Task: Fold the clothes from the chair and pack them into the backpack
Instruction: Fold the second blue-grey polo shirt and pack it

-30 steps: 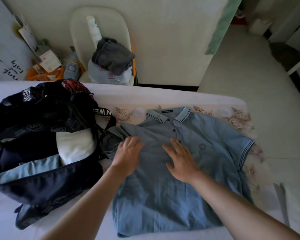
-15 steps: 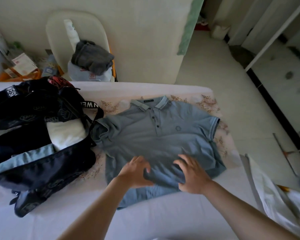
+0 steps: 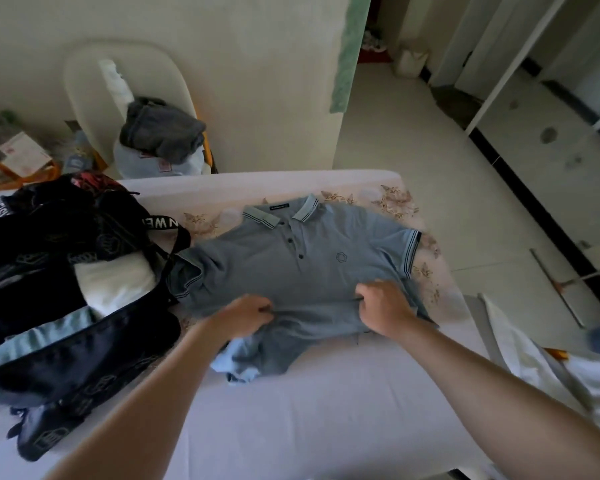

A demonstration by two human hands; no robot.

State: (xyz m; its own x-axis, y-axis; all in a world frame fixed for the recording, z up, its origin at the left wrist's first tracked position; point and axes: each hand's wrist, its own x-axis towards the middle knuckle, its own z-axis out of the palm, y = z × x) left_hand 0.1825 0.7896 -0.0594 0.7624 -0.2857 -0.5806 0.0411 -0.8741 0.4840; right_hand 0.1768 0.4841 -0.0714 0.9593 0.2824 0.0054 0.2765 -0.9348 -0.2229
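Observation:
A blue polo shirt (image 3: 291, 258) lies front up on the bed, collar toward the far edge. My left hand (image 3: 245, 315) grips a bunched fold of its lower part on the left side. My right hand (image 3: 383, 306) pinches the same fold on the right side. The shirt's hem is gathered and rumpled below my hands. An open black backpack (image 3: 70, 334) lies on the bed at the left, with white and light-blue folded clothes inside. A cream chair (image 3: 84, 84) beyond the bed holds a dark grey garment (image 3: 163, 129) on top of a pale one.
The bed (image 3: 326, 410) has a white sheet and a floral patch near the far edge. Papers and clutter (image 3: 21, 157) sit left of the chair. Tiled floor (image 3: 430, 161) lies to the right, with a long-handled tool (image 3: 561, 289) on it.
My hands slid from the shirt's chest down to its lower part, then curled and gathered the cloth into a fold. The hem has bunched up toward the middle.

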